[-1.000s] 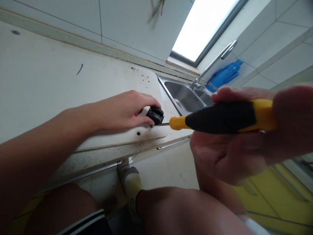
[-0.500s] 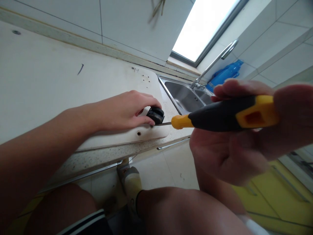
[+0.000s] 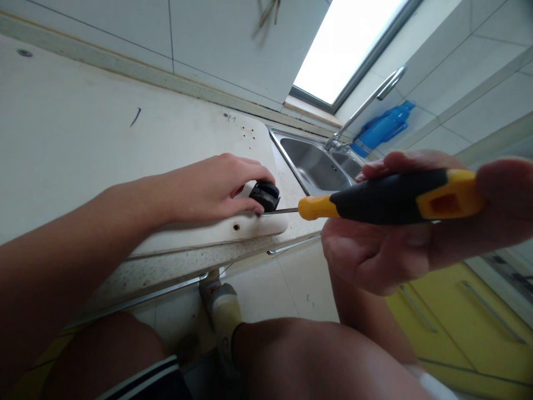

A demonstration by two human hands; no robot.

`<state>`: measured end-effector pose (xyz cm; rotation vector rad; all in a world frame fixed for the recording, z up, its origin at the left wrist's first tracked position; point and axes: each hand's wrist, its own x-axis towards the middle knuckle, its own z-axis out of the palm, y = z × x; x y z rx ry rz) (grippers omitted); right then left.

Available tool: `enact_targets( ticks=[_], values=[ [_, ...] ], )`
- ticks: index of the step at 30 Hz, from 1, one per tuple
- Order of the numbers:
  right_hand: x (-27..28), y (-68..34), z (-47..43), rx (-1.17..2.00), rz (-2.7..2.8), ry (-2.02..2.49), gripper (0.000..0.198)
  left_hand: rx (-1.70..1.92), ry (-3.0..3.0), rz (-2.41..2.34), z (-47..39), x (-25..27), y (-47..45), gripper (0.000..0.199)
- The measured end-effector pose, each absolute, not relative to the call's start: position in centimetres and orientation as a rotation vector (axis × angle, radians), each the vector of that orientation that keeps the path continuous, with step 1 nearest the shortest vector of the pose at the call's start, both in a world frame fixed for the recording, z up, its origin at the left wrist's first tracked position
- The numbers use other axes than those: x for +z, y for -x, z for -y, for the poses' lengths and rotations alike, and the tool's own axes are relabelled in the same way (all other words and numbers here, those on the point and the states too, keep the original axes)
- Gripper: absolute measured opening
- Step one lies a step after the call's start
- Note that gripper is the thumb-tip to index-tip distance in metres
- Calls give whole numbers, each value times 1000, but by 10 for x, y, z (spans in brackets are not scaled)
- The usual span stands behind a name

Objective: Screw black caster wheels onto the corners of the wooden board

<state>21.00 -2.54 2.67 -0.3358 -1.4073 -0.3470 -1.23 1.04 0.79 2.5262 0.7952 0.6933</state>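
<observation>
- Lying flat on the speckled countertop (image 3: 179,266), the white board (image 3: 83,144) is judged to be the workpiece.
- By the left hand (image 3: 216,186), the black caster (image 3: 265,193) is pinched, thumb and fingers set narrow on its sides.
- One drilled hole (image 3: 236,226) is seen near the board's front edge, just below that hand; small holes (image 3: 249,133) are left uncovered toward the rear right corner.
- Caster is located on the board, near its right end; its base is partly hidden by the thumb.
- Screwdriver (image 3: 378,197) is pointed leftward, shank (image 3: 287,210) run to the caster's base; tip is hidden, so engagement can't be told.
- Screwdriver handle is held loosely by the right hand (image 3: 400,244), fingers not fully wrapped.
- Step in hand, as judged: a screw at the caster base is being turned; driven in or backed out can't be told.
- Next move: caster should be held firm, shank kept aligned, handle gripped fuller and turned in short strokes; slips toward the left thumb should be guarded against.
</observation>
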Motion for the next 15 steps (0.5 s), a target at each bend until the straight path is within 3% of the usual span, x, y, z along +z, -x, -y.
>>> enact_targets(
  ticks=[5, 9, 15],
  values=[
    [22, -206, 33, -338, 1289, 489, 26, 702, -2518, -798, -10, 8, 12, 32],
    [13, -210, 30, -347, 1141, 625, 34, 708, -2521, -789, -10, 8, 12, 31],
    [6, -219, 24, -12, 933, 785, 41, 703, -2513, -800, -9, 8, 12, 32]
  ],
)
